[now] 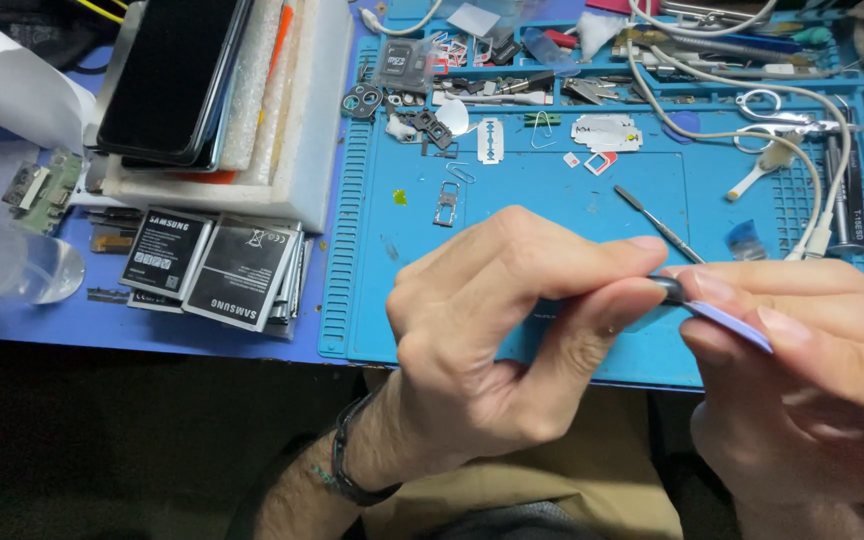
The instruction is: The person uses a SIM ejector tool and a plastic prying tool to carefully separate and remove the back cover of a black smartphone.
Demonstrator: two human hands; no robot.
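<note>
Above the blue mat's (512, 200) near edge, both hands meet — left hand (492, 340) pinches a small black part (670, 288) between thumb and forefinger; right hand (802, 370) pinches a thin lilac card (732, 325) touching it.

At lower centre of the frame, the left hand (492, 340) pinches a small dark rounded part (670, 288) between thumb and forefinger. The right hand (802, 370), at lower right, holds a thin pale-purple flat card (734, 325) against it. Behind lies a blue silicone work mat (552, 190); flat black rectangular batteries (214, 268) lie left.
</note>
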